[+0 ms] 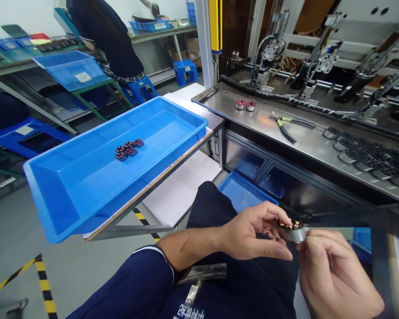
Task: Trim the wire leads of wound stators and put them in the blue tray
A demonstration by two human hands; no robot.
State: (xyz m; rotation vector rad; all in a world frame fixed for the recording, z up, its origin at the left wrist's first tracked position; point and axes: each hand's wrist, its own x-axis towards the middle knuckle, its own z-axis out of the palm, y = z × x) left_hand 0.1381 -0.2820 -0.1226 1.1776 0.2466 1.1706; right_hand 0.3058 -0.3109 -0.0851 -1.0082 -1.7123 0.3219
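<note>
Copper-wound part [295, 235] is held near a steel-topped bench [219, 103], grey floor [103, 266] below.

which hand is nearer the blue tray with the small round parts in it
Left. The left hand is right of the blue tray; the right hand is farther right.

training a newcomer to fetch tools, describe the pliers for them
Look right to the silver metal workbench fronting the machinery. Between two round red-topped silver parts and the clustered dark round parts lie the metal pliers with green-and-black handles. Unlike those round neighbours, they have two long, splayed handles.
</note>
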